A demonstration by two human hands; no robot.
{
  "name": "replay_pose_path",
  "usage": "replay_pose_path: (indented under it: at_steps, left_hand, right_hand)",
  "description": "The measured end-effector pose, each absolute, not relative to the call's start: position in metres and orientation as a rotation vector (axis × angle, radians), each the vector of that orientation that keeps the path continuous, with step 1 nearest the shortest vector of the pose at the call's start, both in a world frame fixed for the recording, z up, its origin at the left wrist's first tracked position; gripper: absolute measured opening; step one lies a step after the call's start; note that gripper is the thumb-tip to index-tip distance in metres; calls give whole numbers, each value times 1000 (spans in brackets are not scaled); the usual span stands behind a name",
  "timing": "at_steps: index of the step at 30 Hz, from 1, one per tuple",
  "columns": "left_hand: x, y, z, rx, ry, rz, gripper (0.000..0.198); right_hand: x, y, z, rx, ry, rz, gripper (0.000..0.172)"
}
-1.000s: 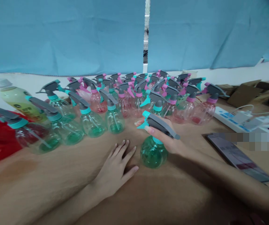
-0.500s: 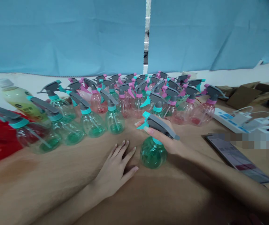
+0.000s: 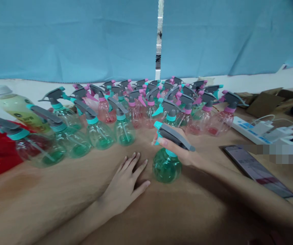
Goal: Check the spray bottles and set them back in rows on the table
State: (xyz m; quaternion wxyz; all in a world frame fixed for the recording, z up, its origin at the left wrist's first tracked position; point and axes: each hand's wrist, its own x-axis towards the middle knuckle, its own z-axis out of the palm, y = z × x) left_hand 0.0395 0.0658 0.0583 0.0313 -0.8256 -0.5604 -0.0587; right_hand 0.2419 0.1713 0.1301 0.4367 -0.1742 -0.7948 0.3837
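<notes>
And the right hand [image 3: 180, 151] has the green spray bottle [image 3: 167, 168] gripped round its neck, fingers at the teal trigger [image 3: 157, 140], bottle upright on the table [image 3: 54, 194]! Left hand [image 3: 124, 185] lies flat nearby, fingers spread, holding nothing; beyond, more spray bottles [image 3: 101, 134].

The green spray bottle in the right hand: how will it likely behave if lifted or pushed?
The green spray bottle is probably light, its transparent wall looking like thin plastic, though its fill is unclear. Its glossy, rounded body may feel slippery. A sideways push on the jutting grey spray head could tip it.
</notes>
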Motion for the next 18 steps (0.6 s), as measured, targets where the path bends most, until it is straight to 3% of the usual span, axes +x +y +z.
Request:
replay_pose_path:
  at_steps: [18]
  left_hand:
    - [41,68,61,-2552,-1731,-200,61]
  right_hand:
    - [241,166,123,-492,-1858,1071,18]
